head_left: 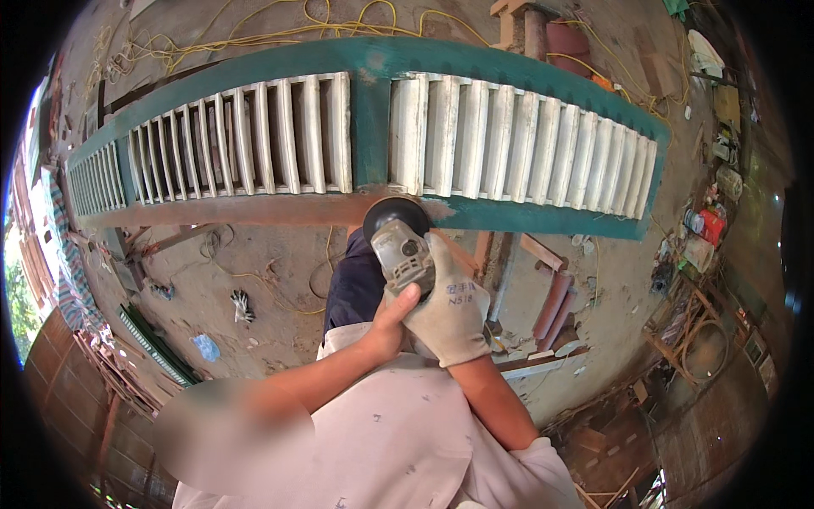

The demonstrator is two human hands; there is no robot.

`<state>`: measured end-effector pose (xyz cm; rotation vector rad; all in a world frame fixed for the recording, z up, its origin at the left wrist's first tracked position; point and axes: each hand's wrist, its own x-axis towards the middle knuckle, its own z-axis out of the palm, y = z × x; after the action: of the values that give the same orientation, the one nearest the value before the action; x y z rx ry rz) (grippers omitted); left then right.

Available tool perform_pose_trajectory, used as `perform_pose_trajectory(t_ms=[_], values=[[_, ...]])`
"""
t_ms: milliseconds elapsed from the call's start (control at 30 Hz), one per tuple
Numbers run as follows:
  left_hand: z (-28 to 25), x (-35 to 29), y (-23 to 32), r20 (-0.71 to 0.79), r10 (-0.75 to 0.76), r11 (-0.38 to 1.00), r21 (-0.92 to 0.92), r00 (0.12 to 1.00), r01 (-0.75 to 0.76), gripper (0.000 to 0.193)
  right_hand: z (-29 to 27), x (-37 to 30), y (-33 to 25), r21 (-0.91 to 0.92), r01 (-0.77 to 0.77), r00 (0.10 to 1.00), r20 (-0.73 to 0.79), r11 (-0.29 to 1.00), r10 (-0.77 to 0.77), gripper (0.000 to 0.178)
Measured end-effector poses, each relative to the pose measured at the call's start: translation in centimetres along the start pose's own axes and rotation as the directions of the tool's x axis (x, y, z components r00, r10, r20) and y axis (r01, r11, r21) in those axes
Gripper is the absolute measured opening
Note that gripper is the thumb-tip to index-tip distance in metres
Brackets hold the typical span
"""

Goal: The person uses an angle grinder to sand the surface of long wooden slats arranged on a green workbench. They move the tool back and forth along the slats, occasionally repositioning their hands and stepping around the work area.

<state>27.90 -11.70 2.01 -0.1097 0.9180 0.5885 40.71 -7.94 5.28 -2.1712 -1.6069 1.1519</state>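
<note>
A long louvred shutter [370, 127] lies across the view, its frame green and its slats whitish. Its near rail [229, 210] shows bare reddish wood left of the middle and green paint on the right. An angle grinder [397, 250] with a round black disc [398, 212] meets that rail near the middle; I cannot tell how firmly it presses. My right hand [448, 310], in a pale work glove, is closed round the grinder's body from the right. My bare left hand [390, 327] grips its rear end, thumb on top, with most fingers hidden.
Yellow cables [280, 34] trail over the ground beyond the shutter. A loose glove [242, 307] and a blue scrap [205, 346] lie at left. Reddish boards [555, 305] are at right, near a red container [710, 226] and clutter.
</note>
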Motion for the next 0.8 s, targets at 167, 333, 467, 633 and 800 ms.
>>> perform_pose_trajectory(t_ms=[167, 333, 467, 633, 800], values=[[0.8, 1.4, -0.9, 0.038, 0.0, 0.998, 0.066, 0.999, -0.002, 0.08, 0.0, -0.5, 2.1, 0.061, -0.063, 0.997, -0.032, 0.996, 0.065, 0.084], [2.6, 3.6, -3.4, 0.118, 0.017, 0.992, 0.124, 0.993, -0.031, 0.066, -2.3, -0.8, 4.8, -0.001, -0.071, 0.99, -0.125, 0.997, 0.071, 0.081], [4.8, 5.3, -5.1, 0.179, 0.01, 0.973, 0.227, 0.984, -0.051, 0.063, -3.6, -1.9, 7.7, 0.079, -0.187, 0.966, -0.169, 0.979, 0.198, 0.08], [6.0, 6.1, -5.3, 0.224, -0.091, 0.968, 0.247, 0.97, 0.034, 0.064, -4.8, -2.4, 7.7, 0.125, -0.215, 0.942, -0.236, 0.969, 0.239, 0.079], [2.3, 2.9, -3.7, 0.091, -0.008, 0.99, 0.141, 0.996, -0.005, 0.078, -1.7, -1.7, 4.8, 0.089, -0.105, 0.99, -0.081, 0.99, 0.113, 0.085]])
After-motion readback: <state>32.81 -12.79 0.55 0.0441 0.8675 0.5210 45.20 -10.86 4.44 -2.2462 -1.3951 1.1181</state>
